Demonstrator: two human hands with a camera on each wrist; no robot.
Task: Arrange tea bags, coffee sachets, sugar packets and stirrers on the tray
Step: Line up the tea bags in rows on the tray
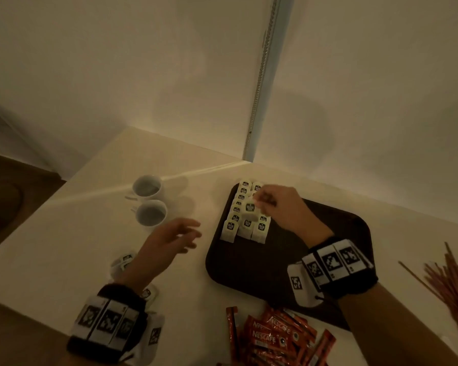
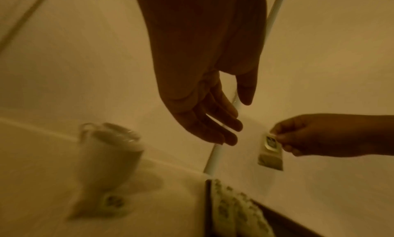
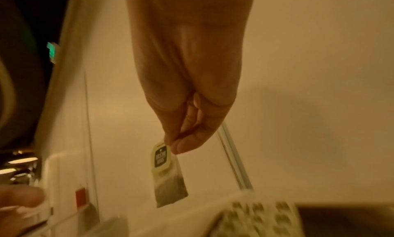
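Note:
A dark brown tray (image 1: 288, 260) lies on the white table, with rows of tea bags (image 1: 245, 216) stacked in its far left corner. My right hand (image 1: 259, 200) hovers over those rows and pinches one tea bag (image 3: 167, 173) by its tag, the bag dangling (image 2: 270, 153) below the fingers. My left hand (image 1: 180, 235) floats empty, fingers spread, left of the tray. Loose tea bags (image 1: 123, 261) lie on the table beneath my left forearm. Red coffee sachets (image 1: 278, 336) are piled at the near edge. Brown stirrers (image 1: 447, 281) are heaped at the right.
Two white cups (image 1: 150, 202) stand left of the tray, close to my left hand. Walls meet in a corner behind the table, with a vertical strip (image 1: 259, 83) running up it. The table's left edge drops to a dark floor (image 1: 11, 207).

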